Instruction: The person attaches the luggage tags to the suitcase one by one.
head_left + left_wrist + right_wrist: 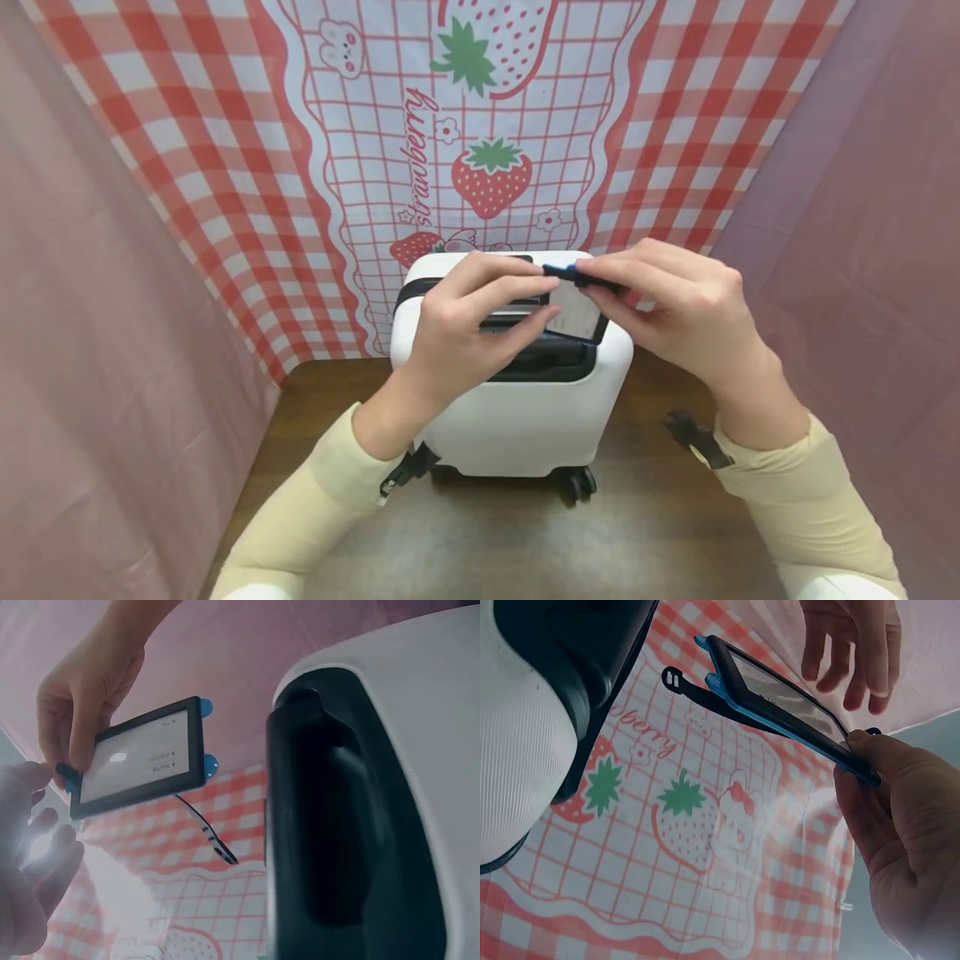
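Right hand [690,321] pinches the end of a black-framed luggage tag [142,761], holding it just above the white suitcase [517,408] and its dark handle [330,825]. Left hand [468,321] hovers beside the tag, fingers loosely extended, gripping nothing. Suitcase stands on the wooden table [645,517], strawberry cloth [487,125] hanging behind.

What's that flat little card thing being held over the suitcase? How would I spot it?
Find the white suitcase standing on the brown table before the strawberry cloth. Just above its black top handle, the right hand pinches a luggage tag. It is the only flat rectangle there: black frame, blue edging, white address card and a thin black strap dangling loose.
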`<state>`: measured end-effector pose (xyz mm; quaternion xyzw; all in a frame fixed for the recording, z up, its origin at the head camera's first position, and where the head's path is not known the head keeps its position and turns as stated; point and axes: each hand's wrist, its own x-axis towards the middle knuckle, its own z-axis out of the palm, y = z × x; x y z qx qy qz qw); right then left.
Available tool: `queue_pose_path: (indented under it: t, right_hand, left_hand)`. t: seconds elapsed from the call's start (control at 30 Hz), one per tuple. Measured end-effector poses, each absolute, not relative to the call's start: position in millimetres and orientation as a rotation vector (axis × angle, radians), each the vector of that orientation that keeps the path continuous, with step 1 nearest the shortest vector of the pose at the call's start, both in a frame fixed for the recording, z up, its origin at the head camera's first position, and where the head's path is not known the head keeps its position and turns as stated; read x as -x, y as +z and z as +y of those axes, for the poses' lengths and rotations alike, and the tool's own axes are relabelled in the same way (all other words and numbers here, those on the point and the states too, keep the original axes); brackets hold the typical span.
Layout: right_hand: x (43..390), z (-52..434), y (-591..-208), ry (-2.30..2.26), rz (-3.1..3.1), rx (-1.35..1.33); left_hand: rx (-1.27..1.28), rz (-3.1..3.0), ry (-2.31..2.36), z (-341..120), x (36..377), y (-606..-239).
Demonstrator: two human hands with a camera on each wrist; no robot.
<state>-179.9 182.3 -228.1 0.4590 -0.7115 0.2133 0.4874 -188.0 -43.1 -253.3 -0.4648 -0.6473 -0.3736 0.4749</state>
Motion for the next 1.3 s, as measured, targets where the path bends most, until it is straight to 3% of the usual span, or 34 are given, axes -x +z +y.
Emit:
queue_pose_path:
  t: [0.8,1.3]
  right_hand:
    - [179.0,175.2,-245.3,0.452,-1.738,-1.075]
    - [178.3,175.0,-257.2,0.569,-1.81,-1.041]
  left_hand:
    - [1.103,-1.692,-0.76,-31.6,188.8,-260.6]
    - [1.184,-1.703,-0.938,-33.2,191.3,-266.1]
